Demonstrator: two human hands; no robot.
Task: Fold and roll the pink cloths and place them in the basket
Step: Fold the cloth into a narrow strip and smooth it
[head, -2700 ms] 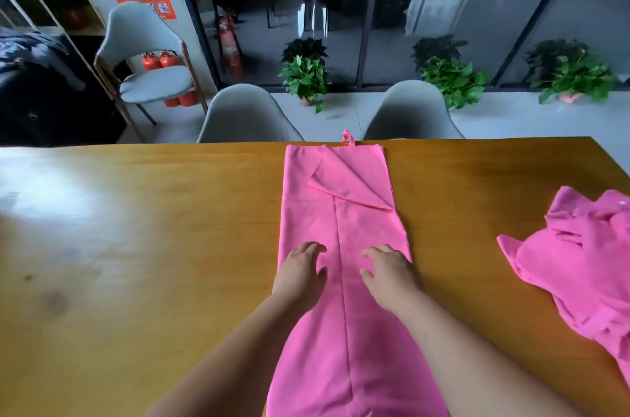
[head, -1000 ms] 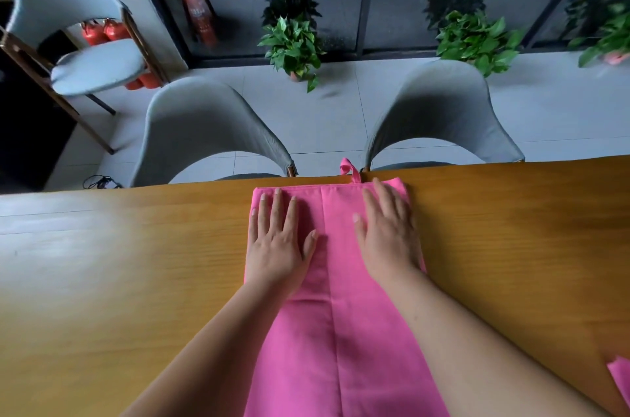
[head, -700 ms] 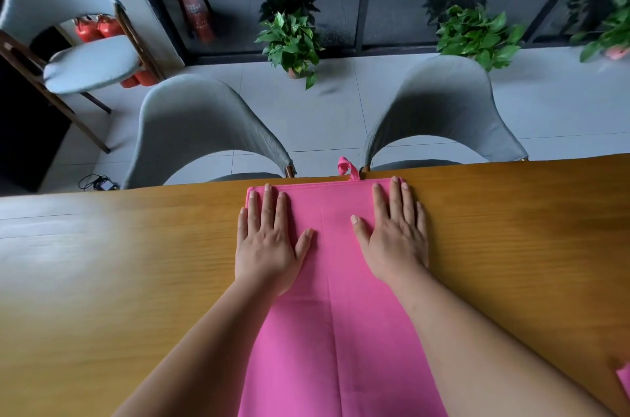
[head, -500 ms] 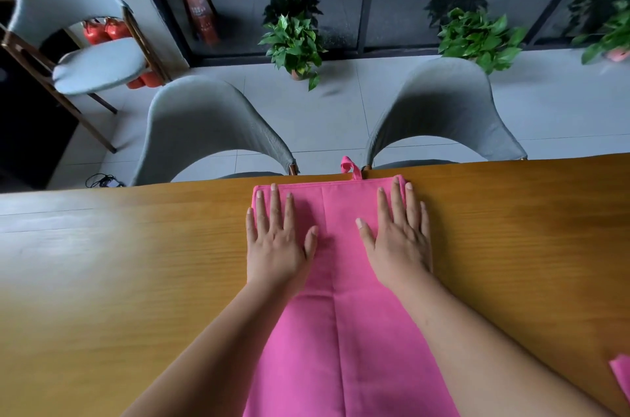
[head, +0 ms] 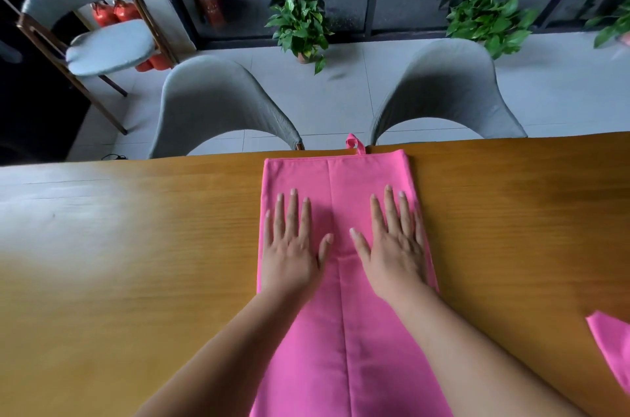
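Head view.

A: Where do we find the pink cloth (head: 344, 331)?

B: We find it laid flat on the wooden table (head: 136, 263) as a long narrow strip, folded lengthwise, with the two folded-in edges meeting along a line down its middle. Its far end lies at the table's far edge, where a small loop (head: 354, 143) sticks out past the edge. Its near end runs out of the bottom of the frame.

A: How do we read the hands?

B: We read both as flat and holding nothing. The left hand (head: 289, 253) lies palm down on the left half of the strip, fingers (head: 293, 212) straight and slightly spread, thumb angled toward the middle line. The right hand (head: 395, 253) lies the same way on the right half, its little finger along the strip's right edge. Palms and fingers simply press on the fabric, a little short of its far end.

A: What else do we note?

B: We note a corner of a second pink cloth (head: 610, 348) on the table at the right edge of the frame, well apart from the strip, and two grey chairs (head: 218, 102) beyond the far edge.
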